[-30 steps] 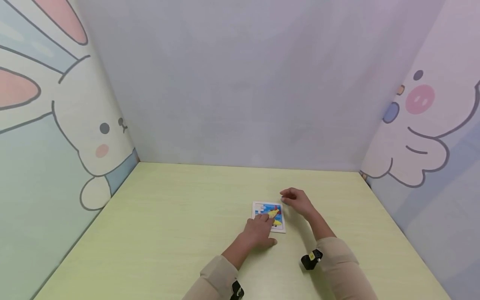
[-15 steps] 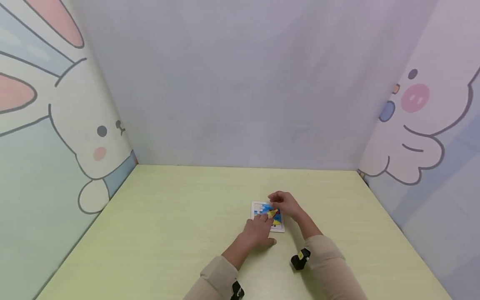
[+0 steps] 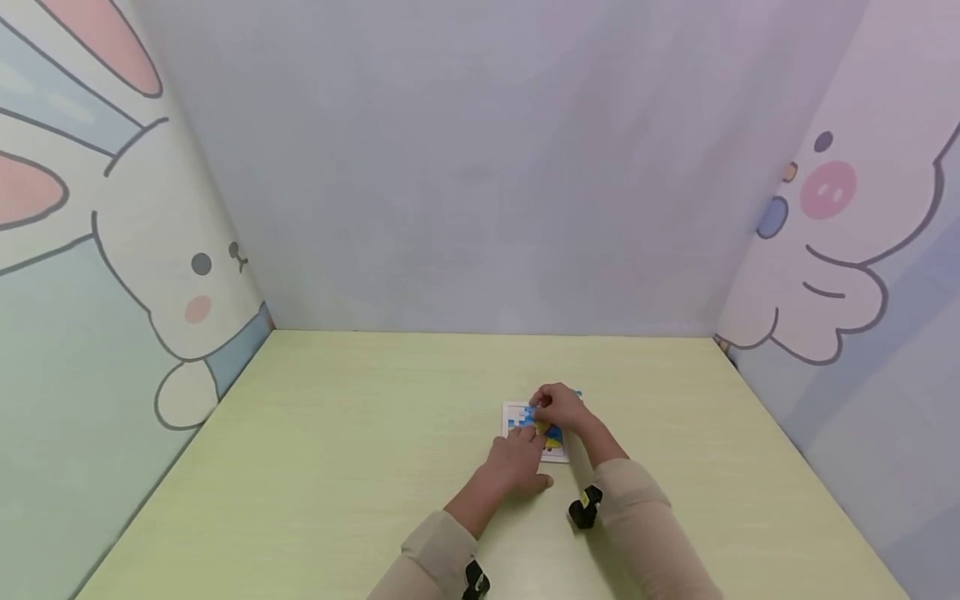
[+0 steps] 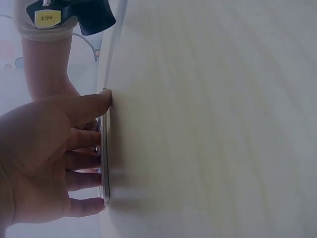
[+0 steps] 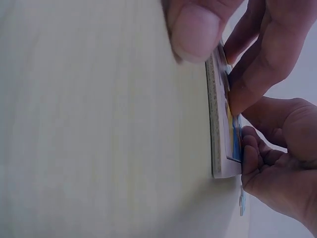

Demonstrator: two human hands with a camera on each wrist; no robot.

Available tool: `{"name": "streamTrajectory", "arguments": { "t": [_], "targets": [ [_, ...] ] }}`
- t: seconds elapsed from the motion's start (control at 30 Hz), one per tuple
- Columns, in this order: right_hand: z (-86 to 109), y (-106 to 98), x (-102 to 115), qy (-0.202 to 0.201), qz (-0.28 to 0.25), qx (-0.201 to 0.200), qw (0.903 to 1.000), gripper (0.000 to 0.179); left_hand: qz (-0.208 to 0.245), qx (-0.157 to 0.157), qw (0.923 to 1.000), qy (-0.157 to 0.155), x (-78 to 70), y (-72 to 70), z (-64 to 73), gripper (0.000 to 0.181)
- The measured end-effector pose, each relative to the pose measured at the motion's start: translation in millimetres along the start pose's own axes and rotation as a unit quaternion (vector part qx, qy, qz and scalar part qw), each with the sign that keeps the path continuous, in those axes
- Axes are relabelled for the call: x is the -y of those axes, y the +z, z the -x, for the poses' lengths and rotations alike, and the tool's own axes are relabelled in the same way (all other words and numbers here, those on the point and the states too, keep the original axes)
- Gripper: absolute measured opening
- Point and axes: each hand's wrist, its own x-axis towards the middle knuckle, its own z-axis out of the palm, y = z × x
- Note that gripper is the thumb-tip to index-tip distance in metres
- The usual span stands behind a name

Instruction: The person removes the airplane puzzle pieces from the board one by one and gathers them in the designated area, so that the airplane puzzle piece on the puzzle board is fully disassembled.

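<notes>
The puzzle [image 3: 555,442] is covered at near left by the left hand [image 3: 517,462], fingers straight. Its far right corner is overhung by the right hand [image 3: 562,407], curled, any grip unseen

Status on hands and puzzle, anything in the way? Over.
Left hand rests on puzzle. Right hand curled over its far right corner, grip hidden. Loose blue piece beyond right hand; nothing seen blocking.

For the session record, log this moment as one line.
left hand: fingers resting on puzzle | right hand: fingers curled over puzzle, grip unclear | blue piece: outside puzzle, near right hand
</notes>
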Motion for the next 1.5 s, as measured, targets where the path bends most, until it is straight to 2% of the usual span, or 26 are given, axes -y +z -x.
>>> {"name": "streamTrajectory", "arguments": {
  "t": [0.27,0.9,1.5],
  "targets": [
    [1.5,-1.4,6.0,-0.001,-0.004,0.015,0.9999,0.007,0.001,0.002,1.0,-0.005,1.0,1.1,-0.6,0.066],
    [5.3,2.6,6.9,0.013,-0.012,-0.002,0.9998,0.01,0.008,-0.006,0.9999,-0.01,-2.2,0.0,-0.7,0.064],
    [9.7,-2.9,3.8,0.022,-0.06,-0.005,0.998,0.009,0.016,-0.006,0.9998,-0.01,-3.2,3.7,-2.5,0.064]
  ]
}}
